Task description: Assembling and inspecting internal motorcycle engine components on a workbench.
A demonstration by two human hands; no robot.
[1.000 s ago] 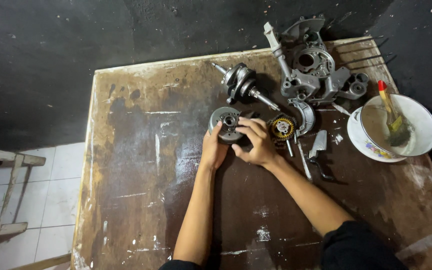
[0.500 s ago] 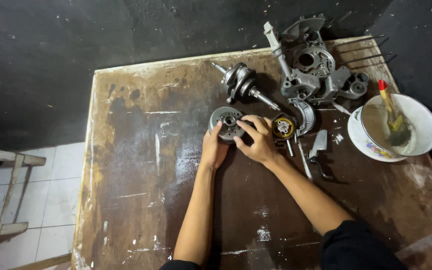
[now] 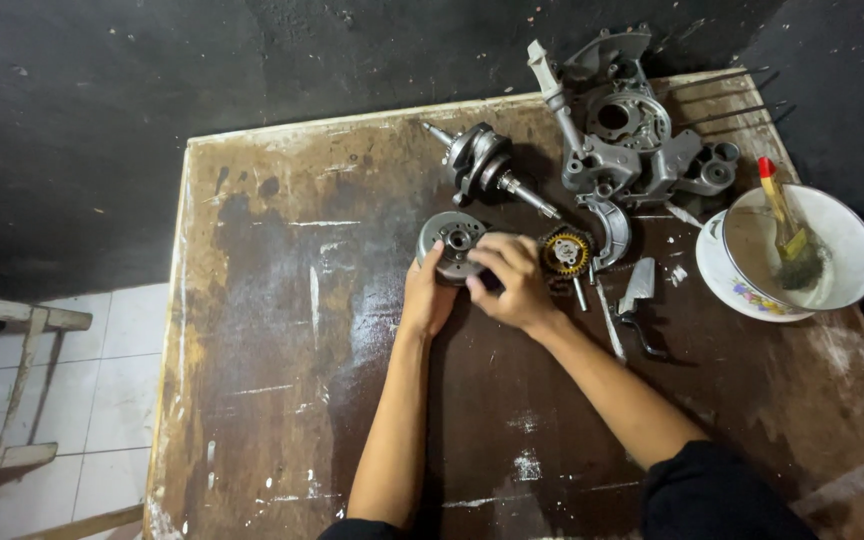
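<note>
Flywheel rotor [image 3: 452, 243], a round grey metal drum with a hub at its centre, lies flat on the worn brown table [image 3: 272, 330], near the middle of its far half. Both hands close on it from the near side. The left hand [image 3: 425, 297] grips its lower left rim, thumb up against the edge. The right hand [image 3: 508, 282] curls over its lower right rim, fingers bent down onto the metal, so the two hands sit close together and nearly touch.

Just right of the right hand lies a small gear [image 3: 565, 252] with a yellowish toothed ring. Beyond the rotor rests a crankshaft [image 3: 482, 165], tilted, with its shafts pointing left and right. Further right sits a grey engine crankcase [image 3: 632, 140] at the table's far corner. A white bowl [image 3: 832, 285] stands on a flowered plate [image 3: 727, 285] by the right edge, with a paintbrush [image 3: 787, 225] leaning inside. A small metal bracket [image 3: 639, 290] lies between the gear and the plate.
</note>
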